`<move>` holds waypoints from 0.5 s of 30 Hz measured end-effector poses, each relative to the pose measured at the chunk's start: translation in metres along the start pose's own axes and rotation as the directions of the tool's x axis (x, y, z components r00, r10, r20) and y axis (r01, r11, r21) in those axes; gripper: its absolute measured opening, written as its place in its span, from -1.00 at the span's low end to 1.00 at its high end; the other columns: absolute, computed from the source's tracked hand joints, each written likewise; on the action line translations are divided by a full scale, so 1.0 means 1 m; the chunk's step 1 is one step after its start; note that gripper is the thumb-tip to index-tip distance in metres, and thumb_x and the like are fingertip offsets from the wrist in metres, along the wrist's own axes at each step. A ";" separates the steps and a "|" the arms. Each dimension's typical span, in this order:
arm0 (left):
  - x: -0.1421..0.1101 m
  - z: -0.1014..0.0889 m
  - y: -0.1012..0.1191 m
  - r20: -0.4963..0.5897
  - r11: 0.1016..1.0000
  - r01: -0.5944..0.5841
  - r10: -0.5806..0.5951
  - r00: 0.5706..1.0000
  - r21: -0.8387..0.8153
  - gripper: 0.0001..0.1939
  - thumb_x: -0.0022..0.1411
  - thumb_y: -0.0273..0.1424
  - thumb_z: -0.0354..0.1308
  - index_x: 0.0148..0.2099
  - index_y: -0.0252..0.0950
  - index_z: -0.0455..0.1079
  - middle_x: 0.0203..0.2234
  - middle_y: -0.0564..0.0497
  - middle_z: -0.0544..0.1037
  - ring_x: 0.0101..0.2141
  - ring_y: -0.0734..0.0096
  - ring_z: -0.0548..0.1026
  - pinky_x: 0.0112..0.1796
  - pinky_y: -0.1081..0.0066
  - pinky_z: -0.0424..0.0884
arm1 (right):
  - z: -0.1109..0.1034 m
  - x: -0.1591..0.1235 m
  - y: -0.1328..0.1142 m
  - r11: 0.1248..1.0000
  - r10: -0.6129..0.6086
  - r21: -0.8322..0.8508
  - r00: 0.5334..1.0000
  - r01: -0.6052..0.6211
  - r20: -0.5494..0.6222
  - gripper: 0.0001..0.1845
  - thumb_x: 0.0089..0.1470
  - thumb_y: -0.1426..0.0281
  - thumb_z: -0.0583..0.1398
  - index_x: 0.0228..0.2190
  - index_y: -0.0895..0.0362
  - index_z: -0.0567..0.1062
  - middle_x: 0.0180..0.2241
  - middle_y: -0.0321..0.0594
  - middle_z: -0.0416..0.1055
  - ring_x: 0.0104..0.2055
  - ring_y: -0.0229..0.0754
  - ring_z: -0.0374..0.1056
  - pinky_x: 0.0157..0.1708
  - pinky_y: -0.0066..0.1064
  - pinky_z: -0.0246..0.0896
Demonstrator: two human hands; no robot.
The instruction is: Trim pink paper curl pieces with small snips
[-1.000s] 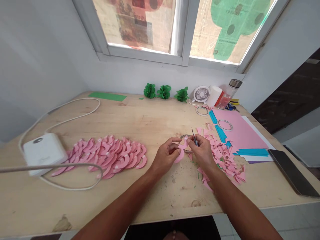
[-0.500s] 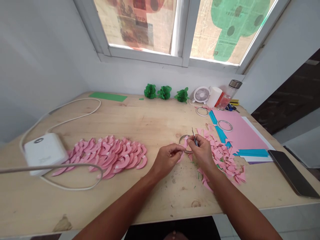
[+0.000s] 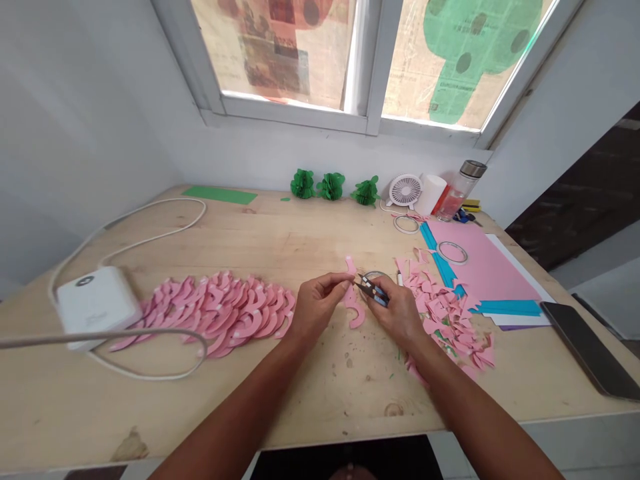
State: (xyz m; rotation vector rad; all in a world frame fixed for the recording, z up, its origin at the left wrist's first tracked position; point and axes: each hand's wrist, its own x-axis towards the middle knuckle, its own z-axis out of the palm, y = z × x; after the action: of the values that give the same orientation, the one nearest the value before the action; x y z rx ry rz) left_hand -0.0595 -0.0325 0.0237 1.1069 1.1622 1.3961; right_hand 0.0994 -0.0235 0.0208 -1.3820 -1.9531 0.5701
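Between thumb and fingers, my left hand [image 3: 323, 303] pinches a curved pink paper piece [image 3: 356, 315] with small white patches on it. My right hand [image 3: 400, 313] is closed round a pair of scissors [image 3: 373, 290], whose dark blades point left toward the paper with their tips apart. Just behind the scissors a roll of tape [image 3: 383, 275] lies on the table, partly covered by my right hand. Left of my left hand is a heap of curved pink paper pieces [image 3: 225, 310]. Pink paper scraps [image 3: 455, 313] are scattered to the right of my right hand.
A white box with a cable [image 3: 97, 303] lies at the left. Green paper ornaments [image 3: 331, 187], a small fan [image 3: 405, 191] and a bottle [image 3: 460, 191] stand along the back. Coloured sheets [image 3: 493, 267] and a phone [image 3: 590, 350] occupy the right side.
My right hand has turned the scissors from upright to pointing left, toward the paper. My left hand has shifted slightly left and up, and the curved pink piece now shows more fully.
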 end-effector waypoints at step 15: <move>0.001 -0.008 0.004 0.124 0.995 0.036 -0.025 0.992 -0.092 -0.81 -0.03 -0.39 0.21 -0.30 -0.31 0.51 -0.39 -0.05 0.57 -0.30 0.32 0.49 -0.23 0.36 0.39 | -0.001 0.000 -0.006 0.999 -0.050 0.016 0.990 0.049 0.133 -0.93 -0.07 0.43 0.11 -0.53 0.10 0.39 -0.64 -0.37 0.27 -0.58 -0.31 0.18 -0.59 -0.51 -0.07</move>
State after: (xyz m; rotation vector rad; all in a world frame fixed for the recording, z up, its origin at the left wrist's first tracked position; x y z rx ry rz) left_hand -0.0675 -0.0325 0.0263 1.0883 1.0109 1.3266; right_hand 0.0964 -0.0257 0.0251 -1.3136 -2.0798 0.6649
